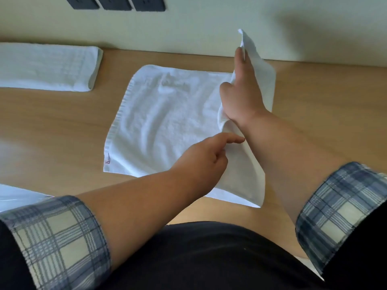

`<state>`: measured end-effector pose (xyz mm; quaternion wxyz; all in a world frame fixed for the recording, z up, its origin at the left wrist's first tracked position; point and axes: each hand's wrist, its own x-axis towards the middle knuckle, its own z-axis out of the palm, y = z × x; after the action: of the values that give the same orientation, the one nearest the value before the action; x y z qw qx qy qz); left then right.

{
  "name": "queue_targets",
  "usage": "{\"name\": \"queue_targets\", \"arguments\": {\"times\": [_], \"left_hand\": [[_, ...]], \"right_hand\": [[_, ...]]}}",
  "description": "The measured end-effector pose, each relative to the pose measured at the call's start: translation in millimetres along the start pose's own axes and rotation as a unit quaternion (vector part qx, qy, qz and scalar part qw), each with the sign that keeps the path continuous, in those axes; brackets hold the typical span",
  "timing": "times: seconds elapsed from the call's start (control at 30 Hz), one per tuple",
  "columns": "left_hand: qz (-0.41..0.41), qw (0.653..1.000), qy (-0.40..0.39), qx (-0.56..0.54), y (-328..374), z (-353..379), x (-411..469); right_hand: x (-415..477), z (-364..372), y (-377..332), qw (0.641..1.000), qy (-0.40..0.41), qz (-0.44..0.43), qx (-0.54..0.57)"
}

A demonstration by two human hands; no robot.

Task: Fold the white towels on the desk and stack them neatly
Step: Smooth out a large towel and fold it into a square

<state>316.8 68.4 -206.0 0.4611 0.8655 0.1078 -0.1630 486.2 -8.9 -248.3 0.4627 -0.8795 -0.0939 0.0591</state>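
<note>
A white towel (163,122) lies spread on the wooden desk (52,126) in front of me. Its right edge is lifted off the desk. My right hand (243,91) grips the far right corner and holds it up near the wall. My left hand (207,155) pinches the near part of the same right edge, index finger pointing right. A second white towel (46,68), folded into a long strip, lies at the far left of the desk.
A pale wall (188,28) rises right behind the desk, with dark socket plates (115,3) at the top left. Something white and flat (16,195) shows at the near left edge. My plaid cuffs and dark clothing fill the bottom.
</note>
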Motion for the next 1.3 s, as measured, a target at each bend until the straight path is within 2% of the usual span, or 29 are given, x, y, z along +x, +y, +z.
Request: {"name": "queue_targets", "arguments": {"times": [0.33,0.47,0.67,0.8,0.9,0.93,1.0,1.03,1.1,1.2,1.23,1.3], "left_hand": [[-0.029,0.996,0.064,-0.047,-103.9,-123.9,-28.9],[-0.088,0.993,0.054,-0.065,-152.4,-160.9,-29.8],[-0.187,0.979,0.033,-0.076,-228.7,-187.7,-17.6],[-0.219,0.975,-0.023,-0.039,-262.9,-191.5,-12.8],[-0.224,0.973,-0.048,0.027,-270.6,-195.8,-9.6],[-0.225,0.972,-0.047,0.054,-270.1,-197.2,-8.4],[-0.225,0.965,-0.032,0.134,-266.3,-200.0,-7.4],[-0.209,0.961,-0.019,0.18,-263.4,-200.6,-7.4],[-0.111,0.962,-0.005,0.248,-255.9,-198.8,-6.4],[0.082,0.95,-0.079,0.29,-246.3,-189.3,-4.1],[0.111,0.937,-0.108,0.313,-244.7,-184.3,-3.3],[0.111,0.911,-0.127,0.377,-245.0,-175.5,0.0]], "right_hand": [[6.0,149.7,-114.8,0.997,-0.023,-0.032,-0.062],[17.2,216.5,-135.4,0.99,-0.072,-0.015,-0.12],[29.5,286.1,-127.3,0.96,-0.162,0.03,-0.227],[24.5,292.9,-123.9,0.965,-0.198,0.05,-0.164],[17.5,281.6,-113.7,0.986,-0.134,0.097,0.0],[14.5,273.6,-109.7,0.99,-0.106,0.096,0.013],[10.3,255.2,-96.2,0.994,-0.081,0.037,-0.062],[9.3,246.7,-87.9,0.986,-0.102,-0.006,-0.129],[5.7,234.9,-71.0,0.944,-0.196,-0.061,-0.257],[-3.0,226.8,-53.9,0.887,-0.296,-0.061,-0.35],[-5.2,224.7,-49.3,0.879,-0.303,-0.064,-0.362],[-9.1,219.4,-40.0,0.876,-0.293,-0.061,-0.378]]}}
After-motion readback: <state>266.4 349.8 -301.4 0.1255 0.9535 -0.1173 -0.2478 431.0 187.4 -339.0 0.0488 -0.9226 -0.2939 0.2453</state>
